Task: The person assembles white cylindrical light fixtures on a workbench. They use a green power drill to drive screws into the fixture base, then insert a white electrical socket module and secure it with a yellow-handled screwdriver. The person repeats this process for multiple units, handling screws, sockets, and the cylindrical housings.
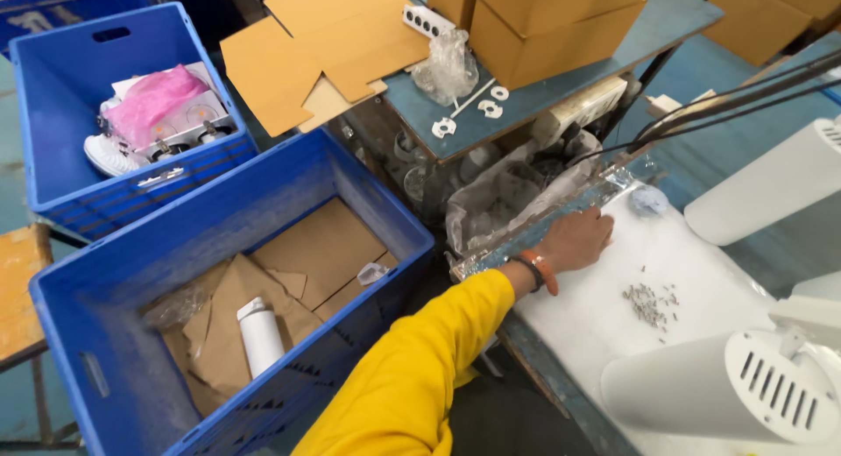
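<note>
My left hand lies palm down at the near edge of a white foam sheet that covers the bench. It holds nothing; the arm wears a yellow sleeve and wrist bands. A small pile of screws lies on the foam to the right of the hand. A white vented cylinder housing lies at the lower right, and another white cylinder at the upper right. My right hand is out of view.
A blue crate below the bench holds cardboard scraps and a white cylinder. A second blue crate holds white parts and a pink bag. Behind, a blue table carries cardboard boxes, flat cardboard and white ring parts. Black cables cross the upper right.
</note>
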